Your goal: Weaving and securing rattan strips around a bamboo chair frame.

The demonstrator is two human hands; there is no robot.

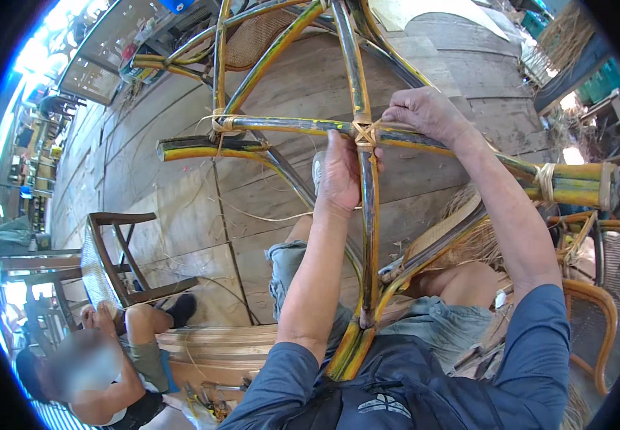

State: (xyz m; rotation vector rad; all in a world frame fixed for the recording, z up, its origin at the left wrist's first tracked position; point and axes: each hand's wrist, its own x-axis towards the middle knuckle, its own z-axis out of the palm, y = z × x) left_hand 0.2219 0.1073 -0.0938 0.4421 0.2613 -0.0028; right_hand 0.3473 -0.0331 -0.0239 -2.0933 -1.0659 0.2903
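A yellow-and-dark mottled rattan or bamboo frame (370,215) stands before me, its lower end near my lap. At the crossing of two poles sits a pale cane lashing (365,133) in an X pattern. My left hand (342,173) wraps round the upright pole just below this crossing, thumb up against the crossbar (281,125); its fingertips show on the pole's far side. Right of the lashing, my right hand (425,115) is closed in a pinch above the crossbar, apparently on the thin cane strip at the lashing. The pinched end is mostly hidden by the fingers.
Pale bindings wrap the left joint (220,122) and right joint (545,180). At lower left another person (102,358) sits by a dark wooden chair frame (120,265). Split canes (217,344) lie beside me. A rounded rattan chair (597,308) stands at right, on a plank floor (159,208).
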